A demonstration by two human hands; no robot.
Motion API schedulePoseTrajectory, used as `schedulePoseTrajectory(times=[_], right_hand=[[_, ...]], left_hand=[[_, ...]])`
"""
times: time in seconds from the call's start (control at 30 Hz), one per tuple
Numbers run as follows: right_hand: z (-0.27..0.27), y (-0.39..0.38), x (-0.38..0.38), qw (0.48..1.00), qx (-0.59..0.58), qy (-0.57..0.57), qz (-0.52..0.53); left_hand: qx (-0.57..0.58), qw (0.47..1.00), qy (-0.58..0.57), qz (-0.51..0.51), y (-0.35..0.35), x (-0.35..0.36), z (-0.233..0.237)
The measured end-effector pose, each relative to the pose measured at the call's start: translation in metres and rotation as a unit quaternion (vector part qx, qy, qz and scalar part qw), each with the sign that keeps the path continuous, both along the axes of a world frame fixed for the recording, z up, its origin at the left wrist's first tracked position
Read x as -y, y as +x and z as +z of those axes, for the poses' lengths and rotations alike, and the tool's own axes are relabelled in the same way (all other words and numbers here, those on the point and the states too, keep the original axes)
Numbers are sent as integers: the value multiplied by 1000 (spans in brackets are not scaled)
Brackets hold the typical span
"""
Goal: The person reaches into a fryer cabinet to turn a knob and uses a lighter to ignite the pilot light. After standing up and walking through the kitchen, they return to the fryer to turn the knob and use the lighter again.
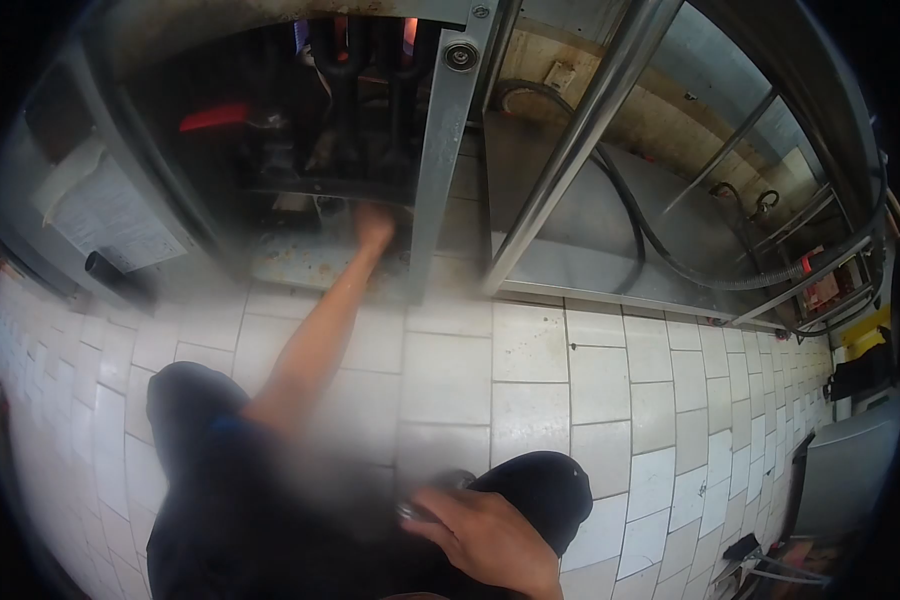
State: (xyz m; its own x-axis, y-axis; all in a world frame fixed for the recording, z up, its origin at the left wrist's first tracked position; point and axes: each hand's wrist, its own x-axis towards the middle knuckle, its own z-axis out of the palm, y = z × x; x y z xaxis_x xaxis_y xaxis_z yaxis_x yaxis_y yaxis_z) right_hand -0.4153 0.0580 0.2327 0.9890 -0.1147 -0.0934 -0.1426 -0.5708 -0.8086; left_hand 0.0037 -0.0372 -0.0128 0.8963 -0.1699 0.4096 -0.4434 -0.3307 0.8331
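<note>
My left hand [375, 226] reaches far into the open lower cabinet of a gas appliance, close above its stained floor panel [300, 258]. Its fingers are blurred and lost in the dark, so I cannot tell what they do. Over it hang dark burner pipes [345, 110], with orange and blue flames [410, 36] glowing at the top. A red handle [215, 118] sits inside, up and left of that hand. Near my right knee, my right hand [490, 535] is closed around a small shiny metal object [417, 512], mostly hidden by the fingers.
White tiles [530, 345] cover the floor around my bent legs. To the right stands a steel table frame with a low shelf [610, 235], crossed by a black hose [660, 245]. A paper sheet [105, 210] hangs at left. A grey bin-like box [850, 475] stands far right.
</note>
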Motion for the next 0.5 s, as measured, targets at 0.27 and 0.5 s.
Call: schedulePoseTrajectory(times=[0.27, 0.5], right_hand=[[1, -2, -1, 1000, -6, 1, 3], [-16, -8, 3, 1000, 1, 16, 12]], left_hand=[[74, 997, 11, 12, 15, 6, -21], [98, 994, 39, 20, 18, 7, -25]])
